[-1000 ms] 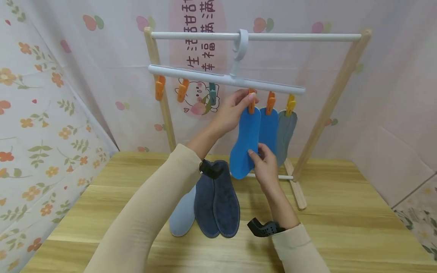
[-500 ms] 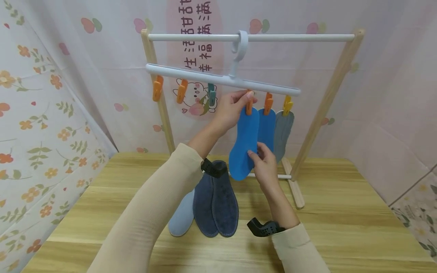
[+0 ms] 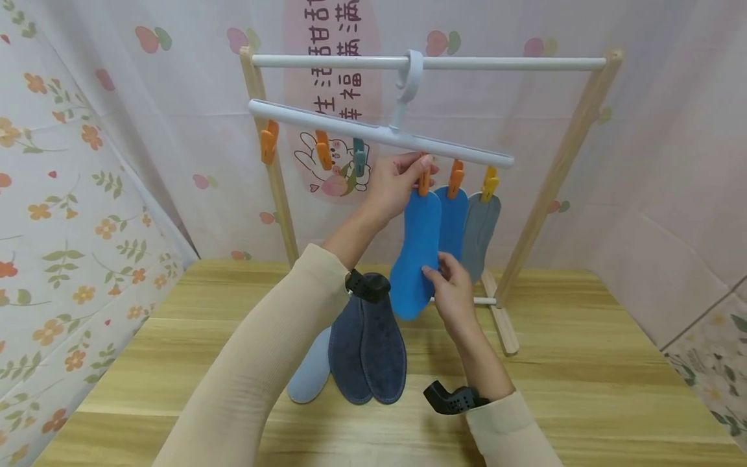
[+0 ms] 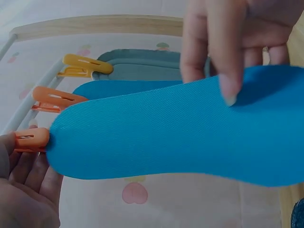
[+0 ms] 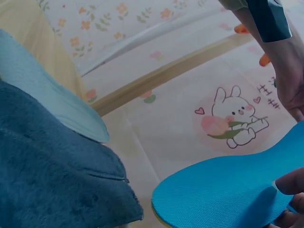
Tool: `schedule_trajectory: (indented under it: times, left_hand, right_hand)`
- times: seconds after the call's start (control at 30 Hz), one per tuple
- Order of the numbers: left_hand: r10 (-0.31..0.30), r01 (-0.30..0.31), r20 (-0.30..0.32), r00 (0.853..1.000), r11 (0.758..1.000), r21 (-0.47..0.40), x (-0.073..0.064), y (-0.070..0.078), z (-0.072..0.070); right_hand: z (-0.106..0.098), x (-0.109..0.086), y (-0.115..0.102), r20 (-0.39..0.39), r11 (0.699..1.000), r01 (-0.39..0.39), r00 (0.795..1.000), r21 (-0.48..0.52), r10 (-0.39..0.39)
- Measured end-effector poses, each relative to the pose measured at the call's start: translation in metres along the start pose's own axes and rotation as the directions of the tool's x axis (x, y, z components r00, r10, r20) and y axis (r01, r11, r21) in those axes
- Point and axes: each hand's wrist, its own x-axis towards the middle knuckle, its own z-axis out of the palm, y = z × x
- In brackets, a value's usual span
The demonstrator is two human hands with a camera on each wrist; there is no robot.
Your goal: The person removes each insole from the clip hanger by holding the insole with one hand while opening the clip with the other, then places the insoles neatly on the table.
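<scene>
A blue insole [image 3: 415, 243] hangs from an orange clothespin [image 3: 425, 178] under the white clip hanger [image 3: 379, 133]. My left hand [image 3: 397, 185] pinches that clothespin between thumb and fingers, at the insole's top end. Lower down, my right hand [image 3: 454, 285] holds the insole by its right edge, thumb on the front face. In the left wrist view the clothespin's tip [image 4: 40, 137] overlaps the end of the insole [image 4: 142, 137]. Just behind hang a second blue insole [image 3: 452, 220] on an orange clothespin and a grey insole [image 3: 481, 233] on a yellow clothespin [image 3: 490, 185].
Two dark insoles [image 3: 382, 350] and a light grey insole [image 3: 309, 373] lie on the wooden table [image 3: 554, 389]. The hanger hooks over the white rod [image 3: 496, 63] of a wooden-sided rack [image 3: 560, 181]. Two orange clothespins and a green clothespin [image 3: 358, 157] hang at its left.
The hanger's left end has risen and its right end dipped a little. Both hands and the blue insole have come slightly lower. An orange clothespin on the left has swung right.
</scene>
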Motion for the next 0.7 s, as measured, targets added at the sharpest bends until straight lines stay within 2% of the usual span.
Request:
schedule_trajectory:
  times: [0.23, 0.4, 0.57, 0.7]
  left_hand:
    - [-0.017, 0.017, 0.01, 1.0, 1.0, -0.02, -0.001, -0.002, -0.001]
    - [-0.018, 0.019, 0.022, 1.0, 1.0, -0.025, 0.0, -0.003, -0.004]
    - [-0.005, 0.005, 0.021, 1.0, 1.0, -0.01, -0.001, -0.004, -0.005]
    - [0.001, -0.001, 0.019, 1.0, 1.0, 0.0, -0.001, -0.005, -0.006]
  right_hand:
    - [-0.009, -0.013, 0.005, 0.027, 0.995, -0.045, 0.999, -0.092, 0.047]
    - [-0.012, -0.013, 0.01, 0.02, 0.986, -0.086, 0.996, -0.141, 0.09]
    - [-0.01, -0.009, 0.022, 0.07, 0.972, -0.168, 0.981, -0.163, 0.181]
    - [-0.005, -0.007, 0.034, 0.111, 0.964, -0.205, 0.968, -0.171, 0.226]
